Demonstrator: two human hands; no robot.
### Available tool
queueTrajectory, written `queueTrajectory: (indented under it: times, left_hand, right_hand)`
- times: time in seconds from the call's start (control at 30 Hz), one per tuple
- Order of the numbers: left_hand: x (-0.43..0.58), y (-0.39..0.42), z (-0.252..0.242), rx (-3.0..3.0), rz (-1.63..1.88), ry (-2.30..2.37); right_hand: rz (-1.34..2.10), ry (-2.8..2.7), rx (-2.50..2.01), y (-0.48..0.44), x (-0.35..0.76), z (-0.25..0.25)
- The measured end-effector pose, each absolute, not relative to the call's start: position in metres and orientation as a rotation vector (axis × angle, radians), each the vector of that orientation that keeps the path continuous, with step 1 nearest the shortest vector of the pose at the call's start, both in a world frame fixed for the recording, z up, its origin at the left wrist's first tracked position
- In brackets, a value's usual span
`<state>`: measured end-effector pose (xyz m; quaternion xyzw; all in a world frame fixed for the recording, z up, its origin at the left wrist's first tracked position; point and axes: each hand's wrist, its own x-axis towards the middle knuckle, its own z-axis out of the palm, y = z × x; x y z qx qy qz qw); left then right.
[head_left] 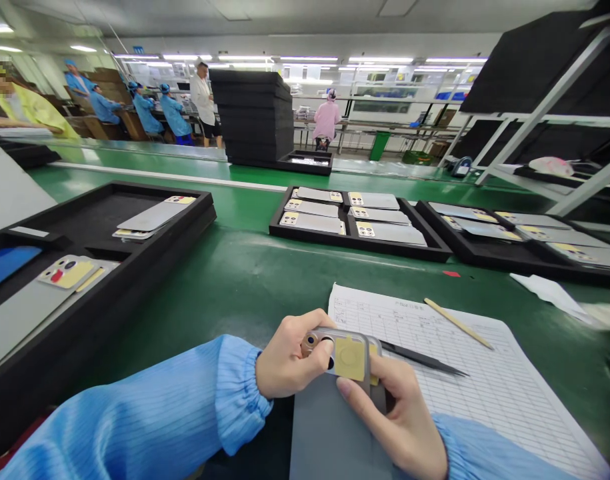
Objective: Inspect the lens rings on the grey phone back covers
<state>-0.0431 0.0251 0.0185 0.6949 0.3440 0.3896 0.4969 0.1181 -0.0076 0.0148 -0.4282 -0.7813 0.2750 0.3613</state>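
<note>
Both hands hold a grey phone back cover [329, 430], its camera end raised toward the far side. A second cover edge shows behind it at the right. My left hand [289, 360] grips the upper left corner, thumb pressed over the camera holes. Yellow film [349, 359] covers the area beside those holes. My right hand [402, 417] clasps the right edge, with its thumb on the front face. Just beyond the right hand, black tweezers [429, 360] lie on a printed, lined sheet [489, 393]. A thin wooden stick [459, 325] rests on the same paper.
Black foam trays with phone back covers stand at the left [139, 273], the middle [355, 248] and the right [489, 255]. Behind them rises a stack of black trays [255, 113]. A metal rack [545, 110] leans in from the right. Several people work farther back.
</note>
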Motion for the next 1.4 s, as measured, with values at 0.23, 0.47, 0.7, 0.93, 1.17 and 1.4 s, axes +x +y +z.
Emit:
queueTrajectory:
  times: [0.23, 0.47, 0.7, 0.93, 1.17, 1.4]
  left_hand:
    - [-0.045, 0.027, 0.012, 1.708, 0.923, 0.881]
    - [-0.045, 0.026, 0.012, 1.716, 0.936, 0.861]
    - [-0.045, 0.029, 0.011, 1.723, 0.923, 0.86]
    - [-0.045, 0.031, 0.008, 1.695, 0.92, 0.845]
    - [-0.047, 0.031, 0.008, 1.699, 0.91, 0.813]
    - [-0.047, 0.032, 0.009, 1.707, 0.907, 0.776]
  right_hand:
    - [0.558, -1.997, -1.102, -0.008, 0.117, 0.014]
    - [0.524, -2.037, -1.106, -0.008, 0.117, 0.013]
    - [0.543, -1.995, -1.079, -0.008, 0.116, 0.013]
    - [0.592, -1.975, -1.064, -0.006, 0.115, 0.012]
    - [0.603, -1.983, -1.059, -0.006, 0.116, 0.012]
    - [0.604, -2.001, -1.055, -0.006, 0.119, 0.01]
